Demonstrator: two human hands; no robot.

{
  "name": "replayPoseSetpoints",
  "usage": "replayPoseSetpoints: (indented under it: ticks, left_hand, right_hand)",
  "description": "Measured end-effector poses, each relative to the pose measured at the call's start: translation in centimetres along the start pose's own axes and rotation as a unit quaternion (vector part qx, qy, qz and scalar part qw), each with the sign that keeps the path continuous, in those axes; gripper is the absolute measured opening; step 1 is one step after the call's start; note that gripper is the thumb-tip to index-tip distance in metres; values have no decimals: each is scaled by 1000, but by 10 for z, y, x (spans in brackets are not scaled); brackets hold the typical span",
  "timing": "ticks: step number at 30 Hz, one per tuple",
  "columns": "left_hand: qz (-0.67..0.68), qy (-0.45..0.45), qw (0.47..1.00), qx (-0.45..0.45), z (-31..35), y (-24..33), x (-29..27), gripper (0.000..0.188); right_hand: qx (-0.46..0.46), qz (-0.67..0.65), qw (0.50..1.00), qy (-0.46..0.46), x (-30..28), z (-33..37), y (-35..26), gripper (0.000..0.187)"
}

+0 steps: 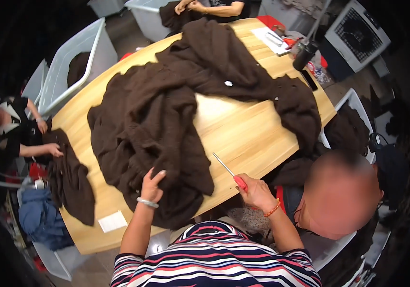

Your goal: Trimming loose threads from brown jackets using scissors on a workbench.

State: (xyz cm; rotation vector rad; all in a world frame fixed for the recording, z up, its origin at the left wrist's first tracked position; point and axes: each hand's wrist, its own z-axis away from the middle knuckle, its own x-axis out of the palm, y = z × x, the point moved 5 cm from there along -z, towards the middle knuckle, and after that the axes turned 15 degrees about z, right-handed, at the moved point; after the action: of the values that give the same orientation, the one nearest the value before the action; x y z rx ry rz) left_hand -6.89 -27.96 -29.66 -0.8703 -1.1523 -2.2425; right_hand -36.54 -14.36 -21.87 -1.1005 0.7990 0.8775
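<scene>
Dark brown knitwear [142, 105] lies in a large crumpled heap across the wooden table, its folds reaching toward the far side and the right. My left hand [152, 185] is at the heap's near edge, thumb and forefinger spread apart, apparently touching the fabric; some fingers are partly hidden. In my right hand [256, 192] is a red-handled tool [223, 165] with a thin metal shaft, held above the table's near edge. The shaft points up and left, apart from the knitwear. Its exact kind cannot be made out.
A white paper slip [112, 222] lies at the table's near left. A dark bottle [305, 56] and a phone [309, 80] stand and lie at the far right. A seated person [341, 201] is close on my right; others handle brown garments left and across. White bins [73, 67] surround the table [243, 129].
</scene>
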Motion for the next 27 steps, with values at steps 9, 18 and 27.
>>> replayPoseSetpoints:
  ticks: [9, 18, 27]
  left_hand:
    - [5, -9, 1000, 16, -13, -18, -29, 29]
    - [33, 28, 999, 30, -6, -9, -43, 27]
    - [-31, 12, 998, 51, -6, -4, -50, 30]
  right_hand:
    - [-126, 47, 985, -107, 13, -2, -82, 30]
    - [-143, 72, 979, -126, 10, -16, -101, 28]
    - [-134, 63, 983, -112, 12, -28, -112, 26]
